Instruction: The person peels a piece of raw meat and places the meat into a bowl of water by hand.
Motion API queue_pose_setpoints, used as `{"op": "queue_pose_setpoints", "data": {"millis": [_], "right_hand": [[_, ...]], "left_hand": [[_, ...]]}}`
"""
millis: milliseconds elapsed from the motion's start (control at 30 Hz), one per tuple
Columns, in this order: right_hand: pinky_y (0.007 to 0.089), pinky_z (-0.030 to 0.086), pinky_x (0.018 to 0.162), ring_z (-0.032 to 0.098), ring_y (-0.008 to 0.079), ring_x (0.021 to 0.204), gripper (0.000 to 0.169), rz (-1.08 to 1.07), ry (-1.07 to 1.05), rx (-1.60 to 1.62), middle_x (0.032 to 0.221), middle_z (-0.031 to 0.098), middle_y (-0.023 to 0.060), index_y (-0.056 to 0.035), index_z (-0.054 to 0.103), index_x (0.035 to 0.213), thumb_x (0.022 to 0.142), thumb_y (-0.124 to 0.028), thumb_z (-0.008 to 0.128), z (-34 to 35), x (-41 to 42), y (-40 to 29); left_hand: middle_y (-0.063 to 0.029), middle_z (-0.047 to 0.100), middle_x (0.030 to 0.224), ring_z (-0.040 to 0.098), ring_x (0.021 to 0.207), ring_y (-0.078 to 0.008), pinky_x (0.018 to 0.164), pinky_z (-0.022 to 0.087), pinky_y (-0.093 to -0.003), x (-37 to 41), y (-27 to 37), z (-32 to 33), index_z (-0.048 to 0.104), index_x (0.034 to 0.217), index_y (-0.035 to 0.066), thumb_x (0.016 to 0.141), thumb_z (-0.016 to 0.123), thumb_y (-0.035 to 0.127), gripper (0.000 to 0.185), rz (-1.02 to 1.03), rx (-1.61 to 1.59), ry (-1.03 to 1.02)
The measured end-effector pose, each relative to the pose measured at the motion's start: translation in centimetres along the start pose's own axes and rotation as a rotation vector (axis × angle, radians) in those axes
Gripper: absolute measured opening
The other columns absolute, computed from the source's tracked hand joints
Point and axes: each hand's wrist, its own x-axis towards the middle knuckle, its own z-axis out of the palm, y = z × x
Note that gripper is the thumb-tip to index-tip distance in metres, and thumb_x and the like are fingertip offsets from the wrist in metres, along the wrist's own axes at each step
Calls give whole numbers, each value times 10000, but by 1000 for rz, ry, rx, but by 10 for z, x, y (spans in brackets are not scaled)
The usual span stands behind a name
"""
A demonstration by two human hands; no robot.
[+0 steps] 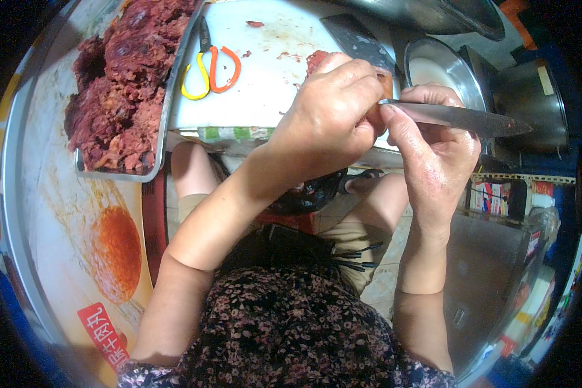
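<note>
A pointed steel knife (465,117) lies crosswise above the cutting board, its tip towards the right. My left hand (337,104) is closed around the handle end, which its fingers mostly hide. The thumb and fingers of my right hand (431,126) pinch the blade near its heel, and the rest of the blade passes over the palm. Beneath both hands is a white cutting board (266,102) with scraps of meat. A red piece of meat (315,62) shows just behind my left hand. Farther back on the board rests a dark, broad blade (356,39), perhaps a cleaver.
Scissors (211,72) with yellow and orange handles lie on the board's left. A metal tray (161,140) heaped with ground meat (126,82) stands beside it. At right are a steel bowl (470,72) of whitish liquid and a dark metal container (533,106). A large pan (431,14) overhangs behind.
</note>
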Motion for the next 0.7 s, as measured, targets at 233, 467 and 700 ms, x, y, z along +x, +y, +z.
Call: {"op": "queue_pose_setpoints", "data": {"millis": [233,467,700], "right_hand": [[248,544,739,661,93,804,145,128,58,122,899,720,48,14,683,990,870,26,764,-4,-1,-10],[245,541,747,657,89,810,170,143,21,102,908,716,47,13,672,1018,875,20,764,0,0,-1],[249,550,785,665,102,830,179,184,14,292,921,717,50,-8,672,1028,874,34,753,-6,0,-7]], "left_hand": [[-153,681,886,680,825,-352,797,560,-419,0,1,2,650,891,2,680,730,-33,228,-4,-21,10],[-190,689,937,667,874,-372,811,551,-431,-5,2,0,655,913,-27,701,703,-53,220,-1,-25,-8],[-219,695,974,664,928,-401,832,549,-444,-2,6,0,660,926,-45,710,692,-52,218,-30,-25,-38]]}}
